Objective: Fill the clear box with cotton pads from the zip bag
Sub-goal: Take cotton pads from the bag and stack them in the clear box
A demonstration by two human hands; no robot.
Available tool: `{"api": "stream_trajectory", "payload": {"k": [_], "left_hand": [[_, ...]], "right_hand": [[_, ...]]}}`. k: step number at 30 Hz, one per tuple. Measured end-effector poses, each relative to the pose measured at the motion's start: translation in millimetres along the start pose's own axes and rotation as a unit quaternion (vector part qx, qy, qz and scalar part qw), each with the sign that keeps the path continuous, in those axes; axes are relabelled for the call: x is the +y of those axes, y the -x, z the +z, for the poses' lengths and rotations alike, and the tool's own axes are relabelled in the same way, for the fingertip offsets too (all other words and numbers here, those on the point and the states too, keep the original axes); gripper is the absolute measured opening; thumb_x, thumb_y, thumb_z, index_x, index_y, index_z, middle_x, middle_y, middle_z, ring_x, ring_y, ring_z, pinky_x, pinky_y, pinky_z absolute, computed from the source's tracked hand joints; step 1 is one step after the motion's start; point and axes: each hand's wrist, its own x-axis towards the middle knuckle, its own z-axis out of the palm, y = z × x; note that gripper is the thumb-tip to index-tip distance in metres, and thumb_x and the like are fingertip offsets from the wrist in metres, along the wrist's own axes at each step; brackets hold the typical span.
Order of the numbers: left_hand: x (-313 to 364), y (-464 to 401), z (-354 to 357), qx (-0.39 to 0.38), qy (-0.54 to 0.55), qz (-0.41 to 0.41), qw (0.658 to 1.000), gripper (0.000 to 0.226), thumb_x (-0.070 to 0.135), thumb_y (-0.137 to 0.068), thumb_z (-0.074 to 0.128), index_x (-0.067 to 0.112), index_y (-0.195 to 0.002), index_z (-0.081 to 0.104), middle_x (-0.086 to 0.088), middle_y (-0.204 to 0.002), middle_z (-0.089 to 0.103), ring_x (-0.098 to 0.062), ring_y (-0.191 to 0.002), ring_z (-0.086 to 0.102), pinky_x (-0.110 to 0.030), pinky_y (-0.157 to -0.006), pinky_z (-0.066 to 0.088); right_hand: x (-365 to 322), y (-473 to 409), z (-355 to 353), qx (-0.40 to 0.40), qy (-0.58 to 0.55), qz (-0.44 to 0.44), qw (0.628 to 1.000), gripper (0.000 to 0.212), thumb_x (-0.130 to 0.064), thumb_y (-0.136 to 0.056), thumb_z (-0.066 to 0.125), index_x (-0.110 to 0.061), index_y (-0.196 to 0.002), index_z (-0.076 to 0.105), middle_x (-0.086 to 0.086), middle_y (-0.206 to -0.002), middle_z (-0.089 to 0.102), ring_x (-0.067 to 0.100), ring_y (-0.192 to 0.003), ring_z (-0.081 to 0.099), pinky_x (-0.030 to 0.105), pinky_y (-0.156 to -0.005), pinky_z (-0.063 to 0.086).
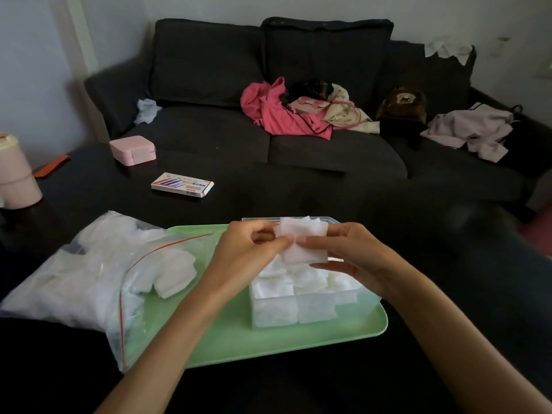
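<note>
A clear box (304, 309) stands on a green tray (239, 339), packed with white cotton pads in rows. Just above the box, my left hand (248, 249) and my right hand (349, 258) together pinch a small stack of square cotton pads (303, 242). To the left lies the open zip bag (89, 273) with a red seal line, partly on the tray. It holds many more pads, and a few poke out of its mouth (173, 273).
The tray sits on a dark table. Farther back on the table lie a flat printed carton (182, 185), a pink case (133, 150) and a pink container (16, 177) at the left edge. Behind is a dark sofa (268, 121) strewn with clothes.
</note>
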Motion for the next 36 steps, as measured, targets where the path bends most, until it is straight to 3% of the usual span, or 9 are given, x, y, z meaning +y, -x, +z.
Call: {"api": "stream_trajectory", "payload": {"k": [3,8,13,18,22,27,31,33,36], "left_hand": [[-5,-5,3,-0.01,-0.023,-0.021,0.999,0.006,0.029,-0.075,0.076,0.025,-0.076,0.071,0.01,-0.067,0.07,-0.008,-0.073,0.067,-0.029,-0.076,0.048],[-14,-7,12,-0.057,-0.071,-0.031,0.995,0.021,0.036,-0.07,0.08,0.025,-0.085,0.072,0.007,-0.077,0.072,-0.009,-0.079,0.068,-0.031,-0.081,0.052],[-14,-3,14,-0.041,-0.254,0.031,0.966,0.02,0.048,-0.072,0.073,0.032,-0.085,0.072,0.025,-0.065,0.061,-0.002,-0.079,0.065,-0.022,-0.07,0.048],[-19,1,18,-0.041,-0.348,0.098,0.931,0.027,0.05,-0.08,0.065,0.031,-0.099,0.072,0.016,-0.087,0.071,-0.005,-0.083,0.061,-0.026,-0.08,0.033],[-24,1,16,-0.03,-0.408,0.171,0.896,0.023,0.044,-0.079,0.068,0.037,-0.1,0.064,0.019,-0.103,0.063,-0.007,-0.101,0.051,-0.026,-0.078,0.024],[-28,-5,12,-0.107,-0.449,0.22,0.859,0.023,0.044,-0.088,0.057,0.044,-0.11,0.062,0.025,-0.129,0.048,-0.006,-0.121,0.034,-0.025,-0.089,0.017],[-29,-8,14,-0.105,-0.427,0.193,0.877,0.027,0.053,-0.079,0.062,0.043,-0.104,0.066,0.024,-0.126,0.05,-0.006,-0.12,0.035,-0.025,-0.091,0.018],[-28,-9,16,-0.094,-0.423,0.185,0.882,0.028,0.053,-0.074,0.067,0.041,-0.1,0.067,0.022,-0.121,0.054,-0.007,-0.116,0.039,-0.024,-0.085,0.019],[-27,-10,18,-0.09,-0.428,0.177,0.882,0.027,0.05,-0.073,0.07,0.041,-0.098,0.069,0.02,-0.119,0.057,-0.009,-0.113,0.041,-0.025,-0.082,0.02]], "right_hand": [[5,-1,-9,-0.001,-0.007,0.03,1.0,0.017,-0.015,-0.08,0.071,-0.015,-0.098,0.072,0.001,-0.092,0.075,0.011,-0.086,0.071,0.021,-0.07,0.057],[15,1,-19,0.083,0.022,0.046,0.995,0.03,-0.008,-0.075,0.076,-0.008,-0.1,0.059,0.008,-0.085,0.073,0.013,-0.069,0.072,0.019,-0.054,0.054],[23,0,-27,0.12,0.132,0.019,0.984,0.031,-0.005,-0.074,0.077,-0.011,-0.089,0.05,0.009,-0.082,0.07,0.014,-0.062,0.069,0.02,-0.054,0.055],[24,-3,-31,0.067,0.211,0.014,0.975,0.028,0.0,-0.073,0.076,-0.008,-0.069,0.05,0.005,-0.059,0.067,0.015,-0.054,0.066,0.028,-0.065,0.059],[24,-7,-31,0.039,0.277,0.049,0.959,0.029,-0.002,-0.072,0.078,-0.009,-0.066,0.051,0.009,-0.068,0.067,0.012,-0.057,0.065,0.025,-0.064,0.058],[27,-12,-24,0.02,0.466,0.034,0.884,0.03,-0.02,-0.071,0.081,-0.017,-0.06,0.053,-0.004,-0.07,0.06,0.013,-0.076,0.061,0.027,-0.078,0.053],[5,-12,-29,-0.061,0.539,0.062,0.838,0.015,-0.028,-0.076,0.077,-0.022,-0.071,0.065,-0.011,-0.069,0.065,0.007,-0.073,0.065,0.017,-0.07,0.05],[-15,-13,-37,-0.116,0.511,0.046,0.851,0.007,-0.017,-0.081,0.072,-0.022,-0.079,0.069,-0.005,-0.073,0.072,0.006,-0.068,0.069,0.015,-0.064,0.052],[-28,-15,-35,-0.207,0.44,0.01,0.874,0.021,-0.006,-0.091,0.054,-0.014,-0.096,0.073,-0.001,-0.091,0.074,0.007,-0.083,0.07,0.017,-0.074,0.054]]}}
